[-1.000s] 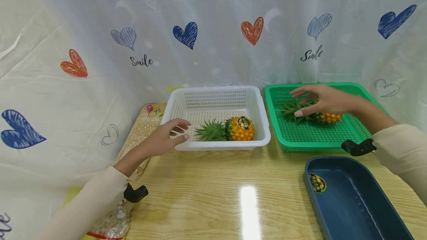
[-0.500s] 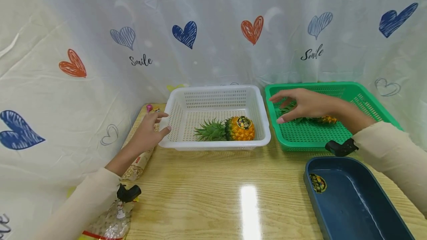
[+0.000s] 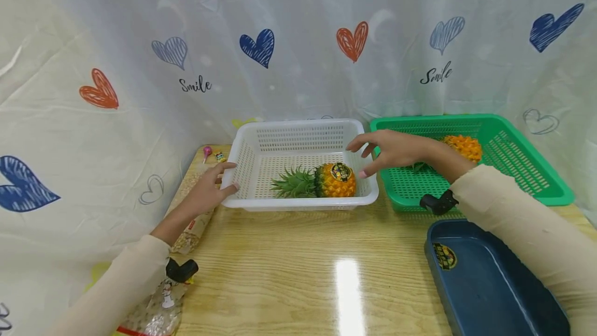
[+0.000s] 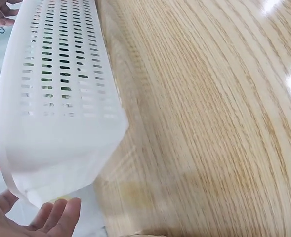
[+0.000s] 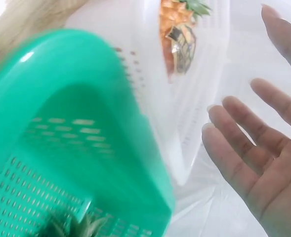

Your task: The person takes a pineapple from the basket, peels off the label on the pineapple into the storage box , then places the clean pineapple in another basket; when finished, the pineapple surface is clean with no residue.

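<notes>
Far left, a packet of grains (image 3: 190,236) lies at eight o'clock of my white basket (image 3: 280,203), mid-view on the worktop (image 3: 280,268). At its nine o'clock, my left hand (image 3: 207,188) straddles the rim; whether it truly grips, I can't tell. Inside, at five o'clock, a pineapple (image 3: 326,183) lies on its side, so I judge the right end heavier. And here's my right hand (image 3: 396,148), released, fingers spread, hovering near three o'clock! Best technique, I'd say: seat it opposite the left, squeeze evenly, keep the basket level, or that fruit may roll. Mind the knuckles: green basket (image 3: 522,159) just beside, three o'clock; blue tray (image 3: 485,274), four.
</notes>
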Action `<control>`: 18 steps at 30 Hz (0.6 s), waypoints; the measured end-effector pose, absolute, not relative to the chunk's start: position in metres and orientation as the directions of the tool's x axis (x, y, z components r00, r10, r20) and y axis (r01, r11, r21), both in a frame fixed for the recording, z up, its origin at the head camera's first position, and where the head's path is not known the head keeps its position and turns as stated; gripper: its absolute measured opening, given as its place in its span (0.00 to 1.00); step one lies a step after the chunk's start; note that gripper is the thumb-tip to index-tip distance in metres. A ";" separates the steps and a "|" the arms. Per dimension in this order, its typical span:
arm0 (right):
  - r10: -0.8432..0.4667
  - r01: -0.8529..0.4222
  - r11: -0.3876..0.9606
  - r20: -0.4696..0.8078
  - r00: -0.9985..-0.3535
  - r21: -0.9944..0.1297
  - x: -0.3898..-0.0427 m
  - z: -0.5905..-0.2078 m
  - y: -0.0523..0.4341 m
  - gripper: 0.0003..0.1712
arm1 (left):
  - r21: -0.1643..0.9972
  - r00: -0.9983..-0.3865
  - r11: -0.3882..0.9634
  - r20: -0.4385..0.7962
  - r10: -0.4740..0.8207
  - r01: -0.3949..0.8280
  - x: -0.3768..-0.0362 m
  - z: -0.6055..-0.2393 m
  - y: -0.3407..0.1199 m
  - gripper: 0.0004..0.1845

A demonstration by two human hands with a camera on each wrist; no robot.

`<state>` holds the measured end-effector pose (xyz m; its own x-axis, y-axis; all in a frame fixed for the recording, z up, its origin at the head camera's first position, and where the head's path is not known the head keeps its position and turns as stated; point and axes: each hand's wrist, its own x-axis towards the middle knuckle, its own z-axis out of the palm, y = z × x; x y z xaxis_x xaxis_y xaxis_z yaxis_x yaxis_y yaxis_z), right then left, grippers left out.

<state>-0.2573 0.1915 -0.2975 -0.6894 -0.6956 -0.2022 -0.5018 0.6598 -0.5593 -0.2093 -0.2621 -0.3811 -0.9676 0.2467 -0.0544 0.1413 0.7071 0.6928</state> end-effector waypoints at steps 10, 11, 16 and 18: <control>-0.701 -0.480 0.659 -0.240 -0.672 -0.580 -0.273 -0.300 0.168 0.43 | 0.738 -0.961 0.666 -0.094 0.259 0.107 -0.211 -0.386 -0.262 0.33; -0.700 -0.475 0.661 -0.249 -0.670 -0.581 -0.275 -0.300 0.166 0.43 | 0.740 -0.961 0.664 -0.093 0.259 0.108 -0.211 -0.386 -0.261 0.33; -0.689 -0.445 0.683 -0.309 -0.656 -0.579 -0.283 -0.302 0.157 0.45 | 0.749 -0.961 0.655 -0.093 0.259 0.104 -0.211 -0.388 -0.261 0.33; -0.679 -0.431 0.696 -0.332 -0.654 -0.574 -0.285 -0.302 0.154 0.45 | 0.753 -0.961 0.650 -0.091 0.262 0.106 -0.211 -0.389 -0.261 0.33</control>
<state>-0.2854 0.1540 -0.3019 -0.6542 -0.6793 -0.3325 -0.4311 0.6961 -0.5741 -0.2114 -0.2612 -0.3892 -0.9606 0.2625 -0.0915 0.1060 0.6499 0.7526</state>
